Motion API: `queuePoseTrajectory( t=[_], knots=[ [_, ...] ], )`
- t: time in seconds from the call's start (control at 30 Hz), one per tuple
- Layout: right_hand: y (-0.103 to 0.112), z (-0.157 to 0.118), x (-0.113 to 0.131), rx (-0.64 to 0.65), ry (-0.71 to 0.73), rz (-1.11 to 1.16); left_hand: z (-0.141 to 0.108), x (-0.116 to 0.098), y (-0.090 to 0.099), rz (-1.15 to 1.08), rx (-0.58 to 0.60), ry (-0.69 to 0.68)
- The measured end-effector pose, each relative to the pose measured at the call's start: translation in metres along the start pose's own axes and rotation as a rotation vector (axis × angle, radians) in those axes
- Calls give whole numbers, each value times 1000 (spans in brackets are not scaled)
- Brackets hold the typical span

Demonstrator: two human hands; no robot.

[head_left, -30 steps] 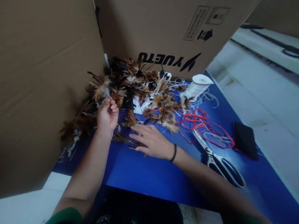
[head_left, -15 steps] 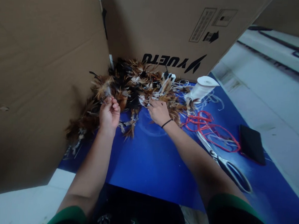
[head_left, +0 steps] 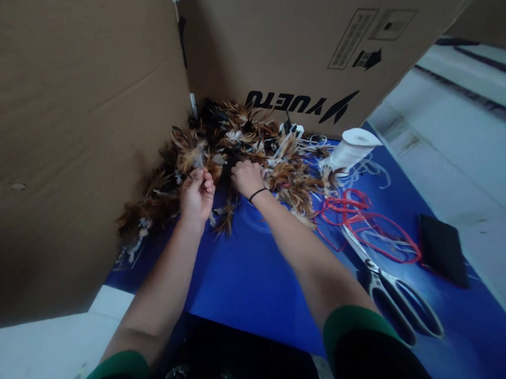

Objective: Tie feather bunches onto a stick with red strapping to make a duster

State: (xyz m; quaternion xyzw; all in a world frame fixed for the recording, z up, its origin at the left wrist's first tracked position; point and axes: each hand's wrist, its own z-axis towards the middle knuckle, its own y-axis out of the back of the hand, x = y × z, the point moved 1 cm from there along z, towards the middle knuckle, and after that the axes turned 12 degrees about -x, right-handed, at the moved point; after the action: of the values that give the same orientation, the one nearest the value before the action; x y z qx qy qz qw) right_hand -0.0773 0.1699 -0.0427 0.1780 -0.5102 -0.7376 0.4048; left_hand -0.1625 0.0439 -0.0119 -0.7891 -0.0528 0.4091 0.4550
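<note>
Brown, black and cream feathers (head_left: pixel 249 123) lie in a long heap against the cardboard. My left hand (head_left: pixel 197 196) is closed in a pinch, palm up, at the base of a fluffy brown and grey feather tuft (head_left: pixel 192 152). To its right, my right hand (head_left: pixel 248 179), with a black band on the wrist, reaches palm down into the dark middle of the heap. Its fingers are bent in among the feathers, and their tips are hidden, so what they grip does not show. Smaller feather bunches hang on pale strings at the heap's lower left.
Large cardboard panels (head_left: pixel 79 131) stand behind and at left. On the blue table (head_left: pixel 246 281), to the right, are a white spool (head_left: pixel 353 150), tangled red string (head_left: pixel 351 205), large scissors (head_left: pixel 375 267) and a black flat case (head_left: pixel 443 249). White cords trail near the spool.
My right hand has moved left, from the heap's right part into its dark middle, closer to my left hand. The left hand keeps its pinch on the tuft. The view has shifted slightly.
</note>
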Motion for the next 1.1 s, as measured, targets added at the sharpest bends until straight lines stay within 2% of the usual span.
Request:
queuePoseTrajectory(
  t=[0.27, 0.37, 0.43, 0.53, 0.6, 0.67, 0.73, 0.83, 0.93, 1.0, 1.1],
  knots=[
    [21, 13, -45, -184, -242, 351, -1, 1, 0, 8, -33, 19],
    [25, 17, -57, -248, -374, 455, 0, 2, 0, 11, -21, 13],
    [28, 18, -63, -283, -462, 445, 0, 2, 0, 12, -21, 13],
    [33, 13, -64, -308, -529, 295, 1, 2, 1, 3, -36, 24],
    [36, 6, -58, -346, -495, 162, 2, 2, 1, -14, -44, 30],
    [36, -2, -46, -378, -360, 96, 2, 3, 2, -28, -42, 31],
    [33, -10, -32, -322, -177, 108, 2, 3, 3, -32, -39, 28],
    [23, -18, -11, -107, -16, 93, 3, 3, 3, -26, -39, 27],
    [10, -17, 3, 22, -40, -21, 3, 3, 2, -20, -37, 26],
    [2, -13, 8, 37, -97, -58, 3, 3, 2, -14, -33, 24],
    [-8, -4, 12, 45, -212, 48, 3, 4, 2, -3, -22, 22]
  ],
)
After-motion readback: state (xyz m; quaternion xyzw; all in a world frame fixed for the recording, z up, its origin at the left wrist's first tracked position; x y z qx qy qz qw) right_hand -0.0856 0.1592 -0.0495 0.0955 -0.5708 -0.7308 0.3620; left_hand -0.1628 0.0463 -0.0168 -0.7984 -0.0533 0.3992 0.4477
